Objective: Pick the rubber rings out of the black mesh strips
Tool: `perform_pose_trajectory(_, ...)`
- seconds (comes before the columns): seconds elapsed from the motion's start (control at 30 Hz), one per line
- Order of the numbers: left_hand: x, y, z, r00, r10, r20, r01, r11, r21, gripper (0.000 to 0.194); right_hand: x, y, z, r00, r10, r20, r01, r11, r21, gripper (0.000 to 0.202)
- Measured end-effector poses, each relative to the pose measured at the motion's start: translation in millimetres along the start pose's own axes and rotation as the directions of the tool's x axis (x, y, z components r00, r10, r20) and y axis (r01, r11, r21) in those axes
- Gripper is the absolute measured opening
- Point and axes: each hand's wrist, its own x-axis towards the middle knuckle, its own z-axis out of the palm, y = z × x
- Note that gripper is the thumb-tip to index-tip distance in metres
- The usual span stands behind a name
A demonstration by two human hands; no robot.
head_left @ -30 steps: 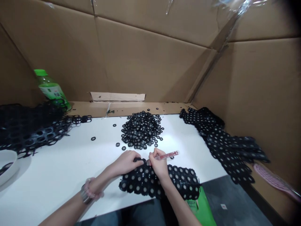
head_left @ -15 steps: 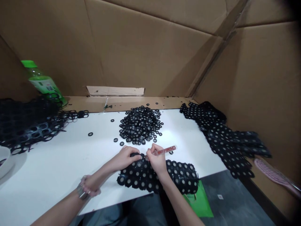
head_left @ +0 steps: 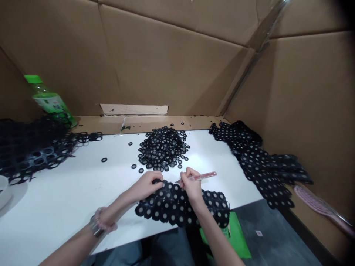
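Note:
A black sheet of joined rings with pale round centres (head_left: 166,207) lies along the front edge of the white table. My left hand (head_left: 146,186) pinches the sheet's upper left edge between thumb and fingers. Gripped like a pen in my right hand (head_left: 192,184) is a slim red pen-like tool (head_left: 205,176) with a thin pointed tip. Its tip is just above the sheet's upper edge, to the right of my left thumb; whether it touches is too small to tell. My right hand and forearm cover part of the sheet.
Loose black rings form a pile (head_left: 163,147) behind my hands. Black mesh (head_left: 30,151) and a green bottle (head_left: 52,103) stand at left, near a white bowl (head_left: 4,194). More dotted sheets (head_left: 257,166) lie at right, beside a pink hairbrush (head_left: 313,201). Cardboard walls (head_left: 177,62) enclose the table.
My right hand has moved right, away from my left hand, and the tool's pointed tip now shows. My left hand keeps its pinch on the sheet. The view has shifted slightly.

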Motion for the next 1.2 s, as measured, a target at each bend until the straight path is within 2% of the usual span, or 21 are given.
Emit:
perform_pose_trajectory(0.1, 4, 10, 0.4, 0.999, -0.037, -0.006, 0.037, 0.976, 0.213, 0.014, 0, 1, -7, 1.0, -0.014, 0.023, 0.014, 1.0, -0.013, 0.029)
perform_pose_trajectory(0.17, 9, 14, 2.8, 0.998, -0.045, 0.042, 0.032, 0.964, 0.263, 0.017, -1, 3, -7, 0.999, -0.026, 0.047, 0.028, 0.999, -0.029, 0.029)
perform_pose_trajectory(0.3, 16, 14, 8.5, 0.994, 0.036, 0.106, -0.055, 0.98, 0.19, 0.026, -2, 7, -5, 0.996, -0.066, 0.052, 0.071, 0.992, -0.103, 0.027)
perform_pose_trajectory(0.47, 18, 2, 10.2, 0.989, 0.068, 0.128, -0.075, 0.996, 0.057, 0.026, -1, 11, -5, 0.995, -0.091, 0.049, 0.099, 0.975, -0.198, 0.025)
perform_pose_trajectory(0.63, 17, -3, 12.9, 0.992, 0.077, 0.103, -0.08, 0.997, 0.024, 0.024, -1, 14, -5, 0.994, -0.089, 0.068, 0.103, 0.968, -0.227, 0.026)
perform_pose_trajectory(0.83, 15, 0, 14.9, 0.992, 0.115, 0.058, -0.11, 0.991, -0.08, 0.023, -4, 9, -1, 0.965, -0.232, 0.125, 0.263, 0.873, -0.411, 0.03)
perform_pose_trajectory(0.93, 15, 1, 12.2, 0.992, 0.09, 0.084, -0.078, 0.987, -0.14, 0.023, -3, 6, -3, 0.977, -0.189, 0.102, 0.213, 0.919, -0.332, 0.029)
perform_pose_trajectory(1.0, 15, 3, 11.1, 0.992, 0.068, 0.109, -0.053, 0.989, -0.138, 0.024, -1, 5, -7, 0.994, -0.091, 0.055, 0.099, 0.981, -0.167, 0.027)
perform_pose_trajectory(1.07, 16, 7, 12.0, 0.994, 0.035, 0.1, -0.028, 0.997, -0.069, 0.028, 0, 5, -14, 1.0, -0.006, 0.025, 0.007, 1.0, -0.029, 0.027)
perform_pose_trajectory(1.2, 17, 14, 18.0, 0.999, -0.012, 0.043, 0.008, 0.997, 0.073, 0.032, 0, 7, -20, 1.0, -0.003, 0.017, 0.003, 1.0, -0.019, 0.028)
